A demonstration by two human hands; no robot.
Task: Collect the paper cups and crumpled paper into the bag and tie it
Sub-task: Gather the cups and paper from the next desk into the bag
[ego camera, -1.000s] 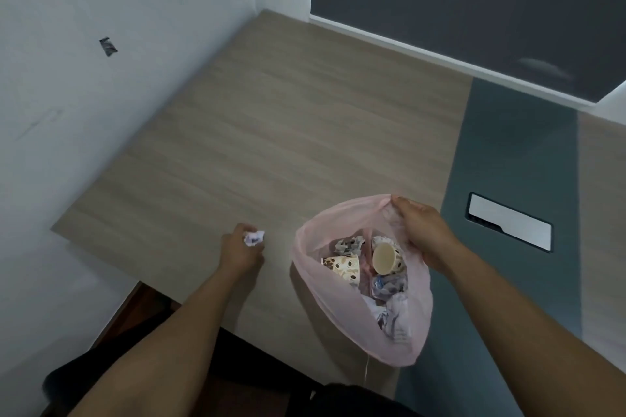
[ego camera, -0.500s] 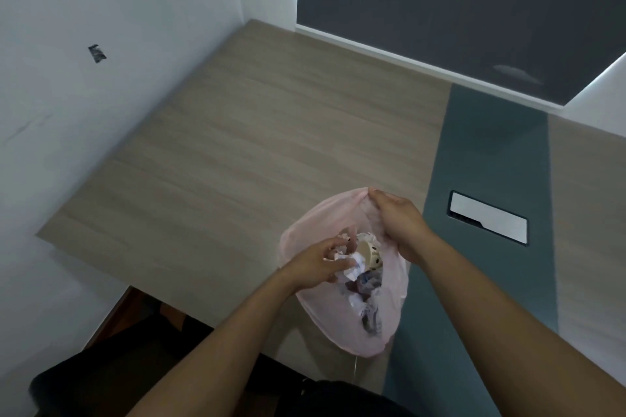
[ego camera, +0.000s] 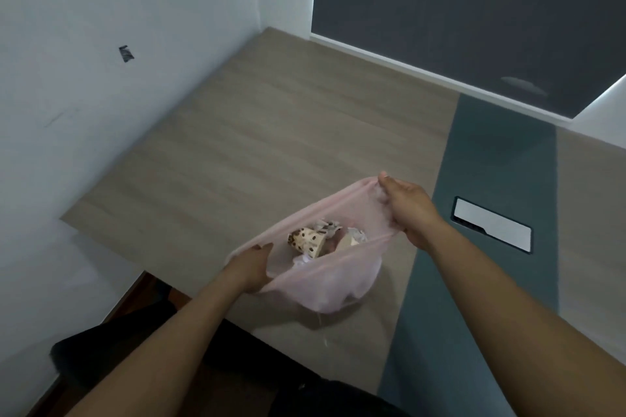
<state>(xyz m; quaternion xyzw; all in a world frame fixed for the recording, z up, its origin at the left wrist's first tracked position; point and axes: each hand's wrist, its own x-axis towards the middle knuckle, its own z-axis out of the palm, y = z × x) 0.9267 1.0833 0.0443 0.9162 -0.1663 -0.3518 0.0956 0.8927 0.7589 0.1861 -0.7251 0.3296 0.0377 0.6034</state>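
Note:
A thin pink plastic bag [ego camera: 338,284] sits on the wooden table [ego camera: 257,152] near its front edge, its mouth stretched wide. Inside lie a spotted paper cup [ego camera: 306,240] on its side, a second cup [ego camera: 347,242] and pieces of crumpled paper [ego camera: 327,225]. My left hand [ego camera: 249,269] grips the near left part of the bag's rim. My right hand [ego camera: 408,210] grips the far right part of the rim. The two hands pull the rim apart.
A white wall runs along the table's left side, with a dark panel behind. A teal strip [ego camera: 481,213] crosses the table on the right and holds a white rectangular cover plate [ego camera: 493,223]. A dark chair [ego camera: 111,352] shows below the table's front edge.
My left hand carried the crumpled paper from the table into the bag, let it go, and now grips the rim. The bag's mouth is stretched wider between both hands.

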